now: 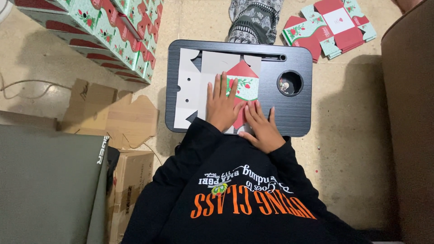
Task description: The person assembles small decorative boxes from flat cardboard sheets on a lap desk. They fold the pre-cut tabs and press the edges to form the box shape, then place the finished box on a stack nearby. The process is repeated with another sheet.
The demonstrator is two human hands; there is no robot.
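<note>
Both hands lie flat, fingers spread, pressing rather than gripping. The left hand rests palm-down on an unfolded grey cardboard box blank, and its fingertips reach the folded-over flap printed red and pale green with a holly sprig. The right hand lies just beside it, nearer the body, with its fingers on the red lower edge of that same flap; neither hand closes round anything. The blank lies on a black rectangular lap tray with a round cup hole to the right of the hands and a long slot along the far edge. Beyond the left hand, past the tray, stands a stack of finished red-and-green boxes. Beyond the right hand, a loose pile of flat printed blanks lies on the tiled floor. Plain brown cardboard pieces lie left of the tray.
</note>
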